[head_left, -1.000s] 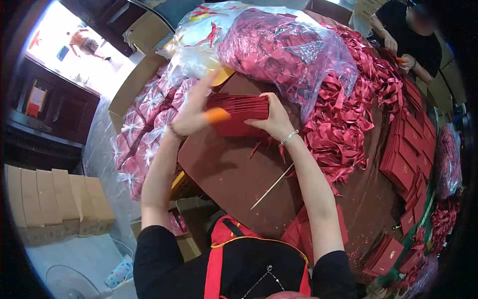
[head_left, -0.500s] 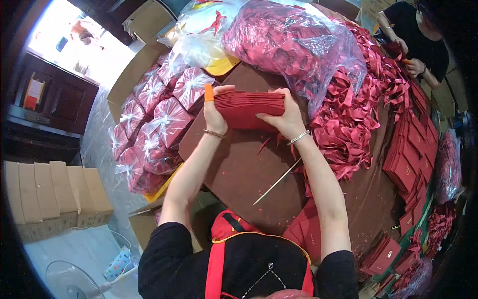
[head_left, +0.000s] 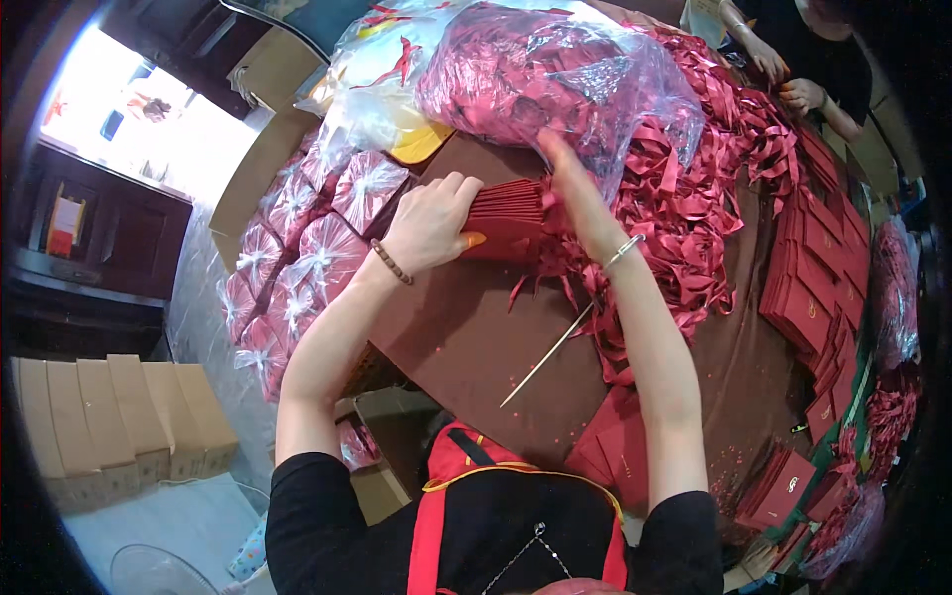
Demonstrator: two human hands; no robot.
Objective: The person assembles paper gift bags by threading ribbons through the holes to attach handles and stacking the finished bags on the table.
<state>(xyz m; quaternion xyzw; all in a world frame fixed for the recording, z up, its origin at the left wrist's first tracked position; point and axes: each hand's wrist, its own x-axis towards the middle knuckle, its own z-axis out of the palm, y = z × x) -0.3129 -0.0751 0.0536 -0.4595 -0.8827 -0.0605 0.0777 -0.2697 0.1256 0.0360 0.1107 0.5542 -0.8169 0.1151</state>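
Observation:
A thick stack of flat red paper bags (head_left: 504, 220) is in my left hand (head_left: 433, 220), which clasps its left end with the thumb in front. The thumb wears an orange fingertip cover. My right hand (head_left: 580, 198), a little blurred, is held upright with its fingers stretched out at the stack's right end. Red ribbons (head_left: 560, 248) hang at that end, between the palm and the stack. Below on the brown table lies a thin pale stick (head_left: 545, 359).
Loose red ribbons (head_left: 674, 248) are heaped to the right, beside a clear plastic bag of ribbons (head_left: 516, 74). Plastic-wrapped red bundles (head_left: 327, 248) fill a carton at left. More red bags (head_left: 808, 278) line the right edge. A co-worker's hands (head_left: 783, 79) work at far right.
My left hand has turned over the stack's left end, its thumb now in front. My right hand has let go and straightened its fingers. Ribbons now show at the right end.

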